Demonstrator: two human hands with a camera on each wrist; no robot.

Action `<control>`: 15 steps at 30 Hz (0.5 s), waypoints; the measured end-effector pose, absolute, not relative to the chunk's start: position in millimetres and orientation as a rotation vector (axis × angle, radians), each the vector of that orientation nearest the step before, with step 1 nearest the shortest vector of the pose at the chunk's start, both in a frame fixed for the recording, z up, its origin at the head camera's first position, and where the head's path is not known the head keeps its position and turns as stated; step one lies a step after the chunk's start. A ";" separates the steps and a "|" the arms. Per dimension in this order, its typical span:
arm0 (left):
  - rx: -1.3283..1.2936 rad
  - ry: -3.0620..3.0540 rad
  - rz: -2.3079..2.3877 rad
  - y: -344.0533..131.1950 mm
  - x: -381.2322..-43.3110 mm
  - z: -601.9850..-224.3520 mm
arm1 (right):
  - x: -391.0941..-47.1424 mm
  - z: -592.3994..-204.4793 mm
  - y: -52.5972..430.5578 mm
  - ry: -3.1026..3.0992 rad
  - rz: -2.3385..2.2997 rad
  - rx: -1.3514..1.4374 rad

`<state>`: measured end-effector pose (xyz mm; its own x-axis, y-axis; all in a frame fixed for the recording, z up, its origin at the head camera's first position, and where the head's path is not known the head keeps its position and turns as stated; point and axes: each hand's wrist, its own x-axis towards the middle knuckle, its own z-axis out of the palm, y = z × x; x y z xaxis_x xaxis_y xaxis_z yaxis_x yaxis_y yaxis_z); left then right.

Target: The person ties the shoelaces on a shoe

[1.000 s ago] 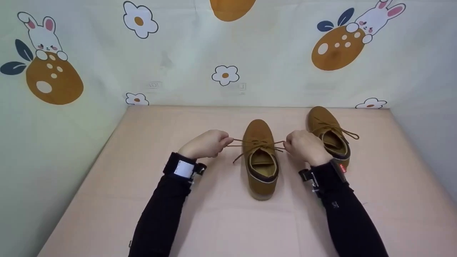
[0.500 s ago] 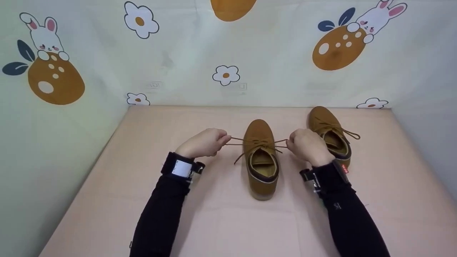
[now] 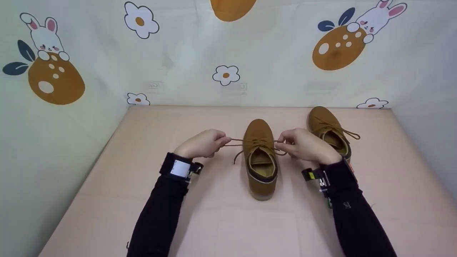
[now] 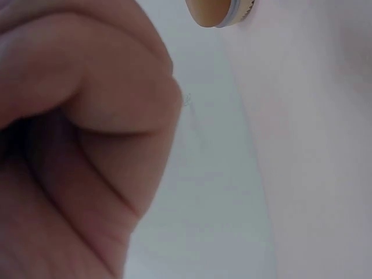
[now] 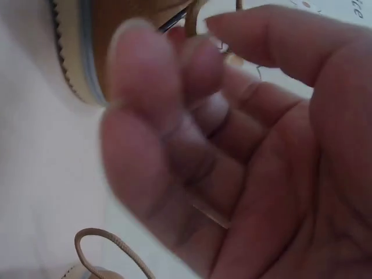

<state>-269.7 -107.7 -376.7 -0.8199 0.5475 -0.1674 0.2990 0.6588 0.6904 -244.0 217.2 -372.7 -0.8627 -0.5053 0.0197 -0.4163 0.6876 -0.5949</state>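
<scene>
A brown lace-up shoe point(image 3: 260, 185) stands toe-forward on the table, its shoelace point(image 3: 235, 140) crossed in a bow over the tongue. To its left, my left hand point(image 3: 204, 143) pinches a lace loop, drawn taut sideways. Curled fingers point(image 4: 116, 87) fill much of the left wrist view, and the lace is hidden there. My right hand point(image 3: 301, 144) is close against the shoe's right side, with thumb and fingers loosely bent beside the slack right loop. In the right wrist view, a piece of lace point(image 5: 195, 18) passes near the thumb tip, and the thumb looks apart from the fingers.
A second brown shoe point(image 3: 319, 119) stands at the back right, partly behind my right hand, with its own lace loop point(image 3: 351, 135) sticking out. The pale pink tabletop point(image 3: 250, 228) meets a printed backdrop point(image 3: 185, 71) behind and at the sides.
My right hand has loosened from the right lace loop and moved left toward the shoe, and that loop now droops. The left hand keeps its pinch almost in place.
</scene>
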 end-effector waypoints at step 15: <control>0.692 2.526 0.840 -105.9 -268.9 -375.3 | -244.5 -370.8 227.6 2.787 -0.846 -0.642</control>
<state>-268.9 -105.9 -375.3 -0.8024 0.5615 -0.2023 0.3284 0.6984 0.6359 -244.5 227.6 -370.8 -0.8953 -0.4447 -0.0269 -0.3548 0.7482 -0.5607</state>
